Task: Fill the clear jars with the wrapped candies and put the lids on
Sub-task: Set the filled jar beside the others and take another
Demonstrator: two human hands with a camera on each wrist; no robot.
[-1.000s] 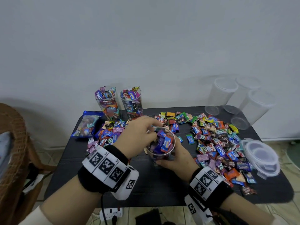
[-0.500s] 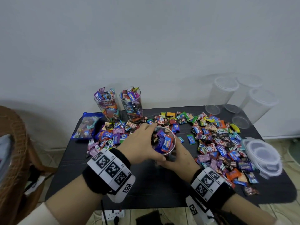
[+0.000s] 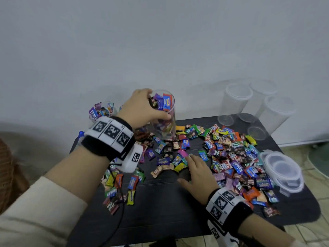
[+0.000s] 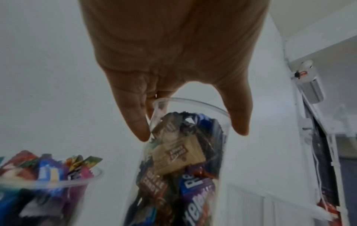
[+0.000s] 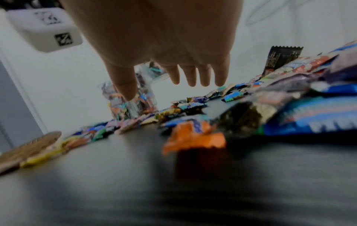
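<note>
Black table [image 3: 160, 207] against a plain white wall, wrapped candies [image 3: 229, 157] spilled across the middle and right of the frame. Your left hand [image 3: 142, 107] grips the full clear jar [image 3: 165, 120] at its rim, upper centre, fingers curled round it. Your right hand [image 3: 197, 175] is spread flat, fingers straight, low over the candies, holding nothing. Another filled jar [image 3: 101, 111] sits at the left, empty jars [image 3: 236, 100] upper right, lids [image 3: 283, 168] stacked at the right edge.
</note>
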